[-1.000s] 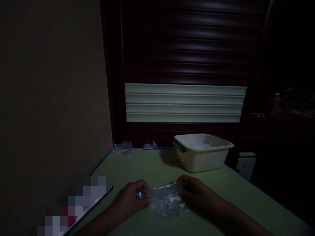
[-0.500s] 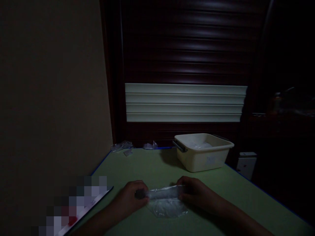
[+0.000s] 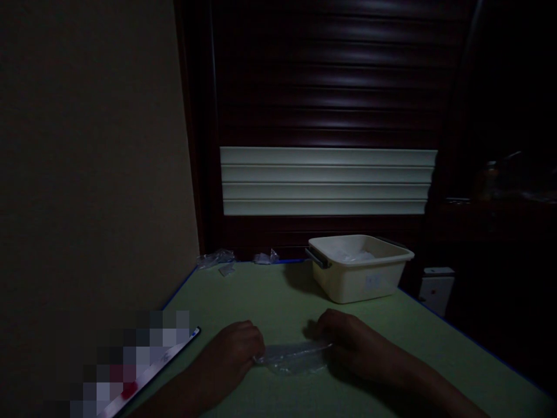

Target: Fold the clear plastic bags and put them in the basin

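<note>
A clear plastic bag (image 3: 298, 358) is stretched between my two hands, low over the green tabletop (image 3: 261, 302). My left hand (image 3: 239, 351) is closed on the bag's left end, its fingers curled in. At the right end, my right hand (image 3: 343, 337) is closed on the bag too, with most of its fingertips hidden in shadow. The dim light does not show whether anything lies inside the bag.
A cream plastic tub (image 3: 361, 281) with dark handles stands at the back right, whitish plastic inside. Crumpled clear bags (image 3: 216, 259) and small scraps (image 3: 263, 258) lie along the far edge. A partly blurred flat item (image 3: 152, 371) is at left, near the wall (image 3: 96, 174).
Both hands have turned over so their backs show more. The bag between them has become flatter and shows less of its lower part. The tub and scraps have stayed put.
</note>
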`<control>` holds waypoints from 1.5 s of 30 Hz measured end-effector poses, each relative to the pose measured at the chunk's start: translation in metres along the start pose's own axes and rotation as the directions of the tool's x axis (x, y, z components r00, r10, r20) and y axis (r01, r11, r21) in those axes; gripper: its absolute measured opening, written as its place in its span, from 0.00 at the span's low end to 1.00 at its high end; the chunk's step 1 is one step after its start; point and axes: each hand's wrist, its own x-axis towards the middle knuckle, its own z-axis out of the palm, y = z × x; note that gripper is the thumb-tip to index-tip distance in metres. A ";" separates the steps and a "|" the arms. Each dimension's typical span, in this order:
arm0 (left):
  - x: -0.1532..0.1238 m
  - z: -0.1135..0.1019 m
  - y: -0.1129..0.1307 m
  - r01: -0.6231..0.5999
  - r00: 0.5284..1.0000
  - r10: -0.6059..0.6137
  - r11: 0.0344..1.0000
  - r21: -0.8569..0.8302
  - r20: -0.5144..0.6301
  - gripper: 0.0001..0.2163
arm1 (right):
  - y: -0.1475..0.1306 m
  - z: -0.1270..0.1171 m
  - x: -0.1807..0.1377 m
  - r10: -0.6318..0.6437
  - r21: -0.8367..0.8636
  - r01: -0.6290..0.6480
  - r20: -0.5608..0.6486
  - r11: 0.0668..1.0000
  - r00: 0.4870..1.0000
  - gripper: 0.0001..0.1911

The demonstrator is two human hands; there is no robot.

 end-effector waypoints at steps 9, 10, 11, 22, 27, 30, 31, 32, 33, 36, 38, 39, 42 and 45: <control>0.001 -0.004 0.006 -0.102 0.995 0.097 0.967 0.233 0.033 0.08 | -0.023 0.053 -0.005 -0.299 -0.366 0.329 0.138 0.871 0.944 0.36; 0.001 -0.007 0.006 -0.089 0.996 0.083 0.973 0.214 0.037 0.09 | -0.017 0.062 -0.005 -0.350 -0.403 0.380 0.150 0.833 0.925 0.33; 0.000 -0.011 0.006 -0.071 0.997 0.064 0.979 0.191 0.042 0.09 | -0.010 0.069 -0.006 -0.373 -0.445 0.397 0.143 0.803 0.917 0.29; -0.010 -0.030 0.032 -0.084 0.984 0.089 0.996 -0.035 0.153 0.18 | 0.001 0.070 -0.010 -0.409 -0.490 0.437 0.170 0.754 0.897 0.27; -0.012 -0.041 0.034 0.121 0.971 -0.114 0.993 -0.018 0.210 0.21 | -0.011 0.060 -0.008 -0.304 -0.475 0.410 0.287 0.778 0.909 0.27; -0.012 -0.046 0.042 0.134 0.961 -0.115 0.989 -0.061 0.251 0.24 | -0.025 0.050 -0.008 -0.197 -0.434 0.345 0.350 0.832 0.916 0.28; -0.013 -0.046 0.045 0.139 0.955 -0.115 0.988 -0.067 0.273 0.25 | -0.031 0.046 -0.008 -0.159 -0.409 0.316 0.374 0.856 0.914 0.30; -0.013 -0.047 0.048 0.147 0.947 -0.121 0.987 -0.066 0.297 0.26 | -0.036 0.042 -0.008 -0.120 -0.382 0.282 0.394 0.880 0.911 0.32; -0.014 -0.047 0.050 0.155 0.937 -0.126 0.986 -0.064 0.325 0.27 | -0.041 0.038 -0.008 -0.085 -0.353 0.239 0.401 0.905 0.912 0.34; -0.017 -0.046 0.049 0.144 0.913 -0.100 0.986 -0.083 0.395 0.25 | -0.051 0.034 -0.008 -0.031 -0.255 0.119 0.325 0.960 0.945 0.36; -0.018 -0.044 0.045 0.131 0.900 -0.065 0.983 -0.125 0.431 0.25 | -0.055 0.037 -0.005 -0.045 -0.198 0.100 0.263 0.975 0.964 0.36; -0.018 -0.043 0.043 0.129 0.892 -0.051 0.981 -0.146 0.449 0.25 | -0.056 0.040 -0.003 -0.062 -0.178 0.109 0.252 0.978 0.966 0.36; -0.018 -0.041 0.037 0.145 0.873 -0.040 0.973 -0.181 0.486 0.27 | -0.056 0.047 0.002 -0.110 -0.150 0.154 0.271 0.977 0.956 0.37; -0.017 -0.042 0.037 0.163 0.858 -0.053 0.971 -0.174 0.511 0.28 | -0.048 0.043 -0.003 -0.049 -0.183 0.108 0.301 0.977 0.952 0.37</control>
